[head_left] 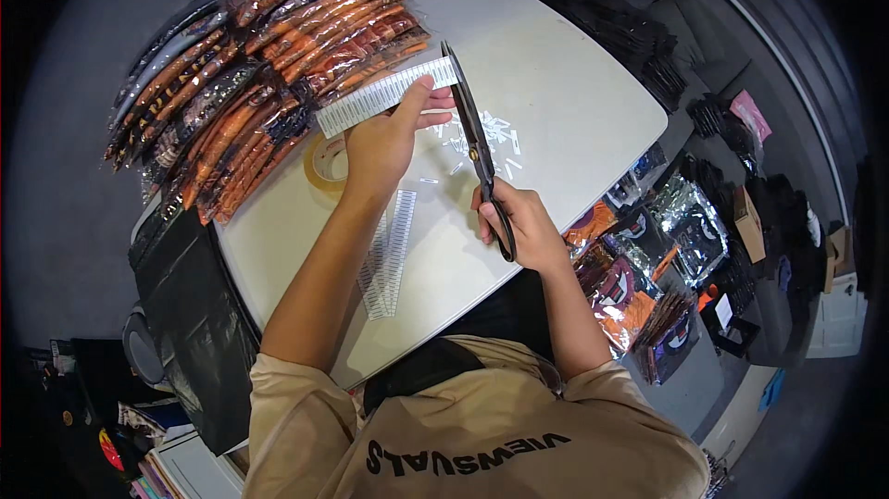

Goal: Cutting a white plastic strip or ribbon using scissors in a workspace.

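My left hand [384, 143] pinches a white strip of small printed labels [370, 101] between thumb and fingers, above the white table [574, 82]. In my right hand [526, 226] are long black scissors [474, 129], their blades pointing away from me. The blades meet the strip at its right end, just past my left fingertips. Beneath the scissors, small cut white labels [500, 131] lie in a loose pile. More printed label strips [400, 244] rest on the table near my left forearm, which partly hides them. A roll of tape [319, 186] lies beside my left wrist.
Stacks of orange and black garments in clear bags [333, 36] crowd the table's left and far left side. A black plastic bag [190, 314] hangs at the left edge. Bagged garments [620, 291] also lie to the right, with dark piles [611, 31] behind.
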Action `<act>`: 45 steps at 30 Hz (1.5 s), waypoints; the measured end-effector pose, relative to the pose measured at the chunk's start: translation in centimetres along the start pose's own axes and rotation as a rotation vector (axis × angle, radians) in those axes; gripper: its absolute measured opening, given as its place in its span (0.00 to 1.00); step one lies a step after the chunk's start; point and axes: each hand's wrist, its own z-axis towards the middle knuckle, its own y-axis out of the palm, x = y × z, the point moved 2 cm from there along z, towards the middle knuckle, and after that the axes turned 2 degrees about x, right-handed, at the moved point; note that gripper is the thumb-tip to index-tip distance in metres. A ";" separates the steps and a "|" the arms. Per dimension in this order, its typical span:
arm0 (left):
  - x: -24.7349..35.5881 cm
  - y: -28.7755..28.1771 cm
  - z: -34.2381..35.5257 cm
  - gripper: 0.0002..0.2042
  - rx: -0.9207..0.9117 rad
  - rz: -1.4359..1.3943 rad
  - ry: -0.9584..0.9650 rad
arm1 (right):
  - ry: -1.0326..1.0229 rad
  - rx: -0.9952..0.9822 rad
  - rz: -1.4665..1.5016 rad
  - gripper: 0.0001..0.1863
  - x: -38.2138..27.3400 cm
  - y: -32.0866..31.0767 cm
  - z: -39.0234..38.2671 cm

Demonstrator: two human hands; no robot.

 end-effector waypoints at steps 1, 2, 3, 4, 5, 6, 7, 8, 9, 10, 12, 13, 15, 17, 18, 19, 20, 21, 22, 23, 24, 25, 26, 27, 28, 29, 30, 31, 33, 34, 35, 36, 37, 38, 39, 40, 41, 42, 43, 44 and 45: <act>0.0 0.0 0.0 0.18 -0.003 -0.003 0.009 | 0.002 0.002 0.002 0.17 0.0 0.0 0.0; 0.0 0.0 0.0 0.18 -0.003 -0.003 0.009 | 0.005 0.004 0.004 0.17 0.1 0.0 0.0; 0.0 -0.1 0.0 0.19 -0.006 -0.004 0.013 | 0.004 0.003 0.004 0.17 0.0 0.1 0.0; 0.0 -0.1 0.0 0.19 -0.008 -0.006 0.016 | 0.004 0.006 0.004 0.17 0.0 0.1 0.0; 0.0 -0.1 0.0 0.19 -0.007 -0.005 0.017 | 0.003 0.008 0.005 0.16 0.0 0.1 0.0; 0.0 -0.1 0.0 0.18 -0.003 0.001 0.013 | 0.004 0.009 0.004 0.16 0.1 0.1 0.0; 0.0 -0.1 0.0 0.18 0.001 0.008 0.010 | 0.003 0.007 0.007 0.16 0.1 0.0 0.0; -0.1 -0.1 0.1 0.18 0.001 0.007 0.010 | 0.003 0.004 0.009 0.16 0.2 0.0 0.0; -0.1 -0.1 0.1 0.18 0.002 0.015 0.011 | 0.003 0.004 0.009 0.16 0.1 0.0 0.0; -0.1 -0.2 0.1 0.18 0.003 0.022 0.011 | 0.020 0.005 0.013 0.16 0.0 0.1 0.0; -0.2 -0.2 0.1 0.18 0.006 0.017 0.003 | 0.037 0.007 0.015 0.16 0.0 0.1 0.1; -0.3 -0.2 0.1 0.18 0.008 0.012 -0.005 | 0.045 0.028 0.019 0.15 0.0 0.1 0.0; -0.2 -0.2 0.2 0.18 0.007 0.017 -0.003 | 0.053 0.049 0.022 0.15 0.2 0.1 0.0; -0.1 -0.3 0.2 0.18 0.007 0.022 0.000 | 0.021 0.084 0.028 0.15 0.5 0.1 -0.1; -0.1 -0.3 0.3 0.18 0.008 0.021 -0.002 | 0.021 0.084 0.028 0.15 0.5 0.1 -0.1; -0.1 -0.4 0.3 0.18 0.009 0.020 -0.003 | 0.020 0.070 0.027 0.16 0.4 0.1 0.0; -0.2 -0.5 0.4 0.18 0.009 0.021 -0.004 | 0.020 0.057 0.026 0.16 0.3 0.1 0.0; -0.2 -0.6 0.5 0.18 0.012 0.017 0.004 | 0.020 0.057 0.027 0.16 0.3 0.0 0.0; -0.2 -0.6 0.5 0.18 0.014 0.013 0.012 | 0.030 0.050 0.022 0.16 0.3 0.0 0.0; -0.3 -0.7 0.6 0.18 0.014 0.013 0.012 | 0.040 0.043 0.017 0.16 0.3 0.0 0.0; -0.2 -0.8 0.6 0.18 0.021 0.008 0.004 | 0.040 0.042 0.018 0.16 0.3 0.0 0.0; -0.2 -0.9 0.6 0.18 0.028 0.004 -0.003 | -0.003 0.046 0.024 0.15 0.3 0.1 -0.1; -0.3 -0.9 0.6 0.18 0.029 0.005 -0.003 | -0.047 0.049 0.030 0.15 0.3 0.1 -0.1; -0.2 -0.8 0.6 0.18 0.026 0.000 0.003 | -0.047 0.048 0.030 0.15 0.3 0.1 -0.1; -0.2 -0.8 0.6 0.18 0.022 -0.004 0.010 | -0.050 0.043 0.017 0.14 0.3 0.1 -0.1; -0.2 -0.7 0.6 0.18 0.022 -0.004 0.009 | -0.053 0.038 0.004 0.14 0.3 0.0 -0.1; -0.1 -0.7 0.6 0.18 0.024 -0.003 0.012 | -0.052 0.038 0.004 0.14 0.4 0.0 -0.1; -0.1 -0.7 0.6 0.18 0.025 -0.003 0.014 | -0.060 0.034 0.003 0.14 0.4 0.0 -0.1; -0.1 -0.7 0.6 0.18 0.023 -0.004 0.020 | -0.068 0.030 0.003 0.14 0.6 0.0 -0.1; -0.1 -0.7 0.6 0.18 0.021 -0.005 0.029 | -0.066 0.024 0.010 0.15 0.8 0.1 -0.1; -0.1 -0.7 0.6 0.18 0.022 -0.005 0.028 | -0.065 0.019 0.017 0.15 0.8 0.1 -0.1; 0.0 -0.6 0.5 0.18 0.022 0.003 0.029 | -0.065 0.018 0.016 0.15 0.8 0.0 -0.1; 0.1 -0.5 0.5 0.18 0.022 0.011 0.030 | -0.069 -0.006 -0.010 0.14 0.7 0.0 -0.1; 0.1 -0.5 0.5 0.18 0.023 0.011 0.030 | -0.073 -0.031 -0.036 0.14 0.6 -0.1 -0.1; 0.1 -0.5 0.5 0.18 0.022 0.011 0.031 | -0.073 -0.031 -0.036 0.14 0.6 -0.1 -0.1; 0.2 -0.4 0.5 0.18 0.021 0.012 0.032 | -0.074 -0.030 -0.037 0.14 0.7 -0.1 -0.1; 0.2 -0.4 0.5 0.18 0.021 0.012 0.033 | -0.074 -0.030 -0.039 0.15 0.8 -0.1 -0.1; 0.1 -0.4 0.5 0.18 0.027 0.015 0.048 | -0.074 -0.029 -0.039 0.15 0.9 0.0 -0.1; 0.0 -0.4 0.5 0.17 0.033 0.018 0.064 | -0.081 -0.009 -0.018 0.15 1.0 0.0 -0.1; 0.0 -0.3 0.5 0.17 0.032 0.018 0.064 | -0.088 0.011 0.003 0.15 1.1 0.0 -0.1; -0.1 -0.3 0.5 0.17 0.036 0.015 0.052 | -0.088 0.011 0.004 0.15 1.0 0.1 -0.1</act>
